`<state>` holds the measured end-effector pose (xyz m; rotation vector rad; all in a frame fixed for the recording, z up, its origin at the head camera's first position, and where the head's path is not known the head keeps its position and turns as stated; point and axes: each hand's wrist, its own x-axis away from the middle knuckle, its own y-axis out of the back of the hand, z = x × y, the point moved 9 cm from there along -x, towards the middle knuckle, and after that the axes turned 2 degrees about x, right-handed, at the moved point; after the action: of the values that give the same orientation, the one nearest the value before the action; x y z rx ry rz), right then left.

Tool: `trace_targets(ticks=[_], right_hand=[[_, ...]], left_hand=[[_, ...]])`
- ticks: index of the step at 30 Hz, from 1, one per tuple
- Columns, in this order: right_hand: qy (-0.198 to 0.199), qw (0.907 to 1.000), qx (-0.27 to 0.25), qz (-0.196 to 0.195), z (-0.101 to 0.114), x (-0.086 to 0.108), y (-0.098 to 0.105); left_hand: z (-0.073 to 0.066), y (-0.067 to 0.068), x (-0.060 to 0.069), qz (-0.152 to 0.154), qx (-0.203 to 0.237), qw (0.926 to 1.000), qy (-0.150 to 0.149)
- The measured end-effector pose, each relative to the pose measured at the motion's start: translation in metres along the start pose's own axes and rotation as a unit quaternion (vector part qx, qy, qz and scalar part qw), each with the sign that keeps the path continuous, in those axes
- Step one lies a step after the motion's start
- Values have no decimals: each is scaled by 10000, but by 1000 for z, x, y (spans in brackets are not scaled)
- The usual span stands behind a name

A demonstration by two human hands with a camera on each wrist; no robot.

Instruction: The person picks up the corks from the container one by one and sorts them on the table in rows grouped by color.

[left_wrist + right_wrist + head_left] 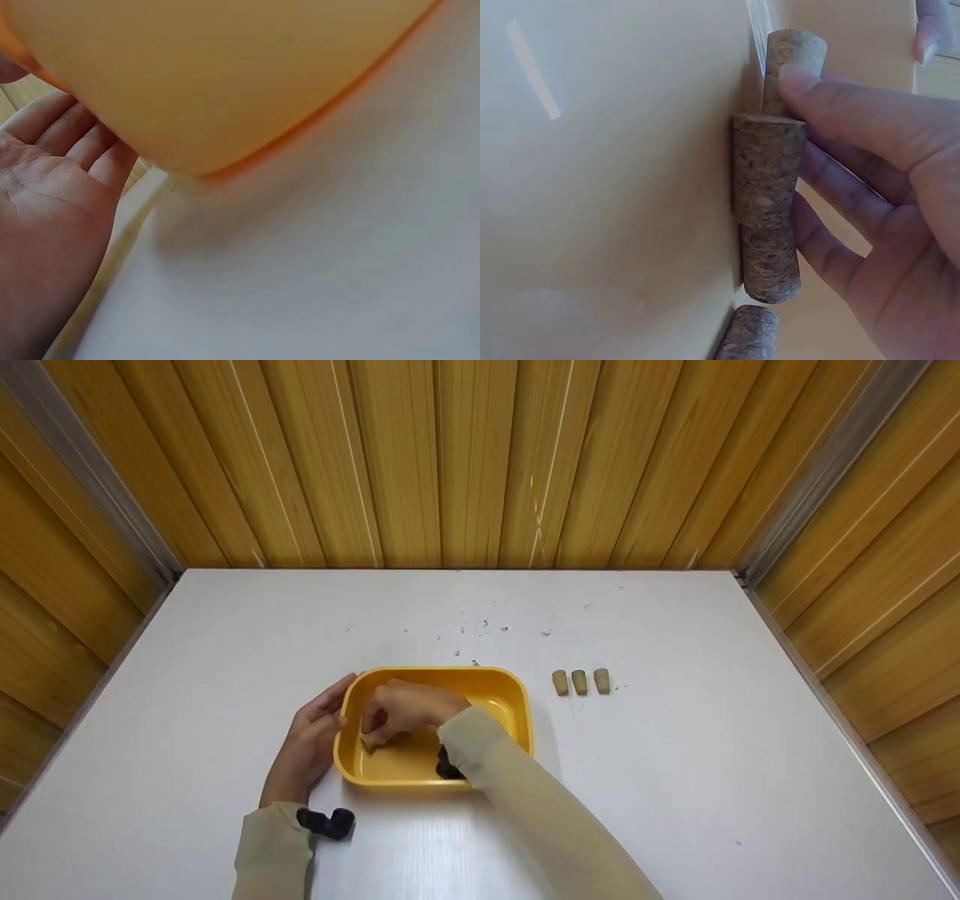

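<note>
Lowest cork (750,335) partly out-of-frame

the plastic tray (401,769) is plain glossy yellow-orange. at two o'clock from it, three corks (580,682) are tan; the cork stoppers inside (769,169) are brown, mottled with darker and paler flecks. the tabletop (735,720) is white, with dark scuffs (485,623) at one o'clock from the tray. golden-brown wall panels (476,465) carry woodgrain streaks. the sleeves (555,810) are pale beige, the wrist devices (341,825) black.
</note>
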<state>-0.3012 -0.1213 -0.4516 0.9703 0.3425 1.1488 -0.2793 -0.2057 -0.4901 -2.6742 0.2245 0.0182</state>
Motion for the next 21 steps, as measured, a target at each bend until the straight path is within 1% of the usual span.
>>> trace_targets(ticks=[2, 8, 11, 18, 21], right_hand=[[52, 10000, -26, -44, 0, 0, 2], [155, 9990, -396, -153, -2, 3, 7], [215, 9986, -455, -189, -1, 7, 10], [-19, 9948, -997, -190, -8, 22, 19], [102, 9951, -958, -224, -7, 27, 24]], left_hand=[[0, 1, 0, -38, -30, 10000, 18], [1, 2, -1, -176, -52, 9998, 105], [2, 3, -1, -233, -77, 9996, 136], [2, 3, -1, -248, -119, 9994, 203], [2, 2, 0, -224, -125, 9994, 221]])
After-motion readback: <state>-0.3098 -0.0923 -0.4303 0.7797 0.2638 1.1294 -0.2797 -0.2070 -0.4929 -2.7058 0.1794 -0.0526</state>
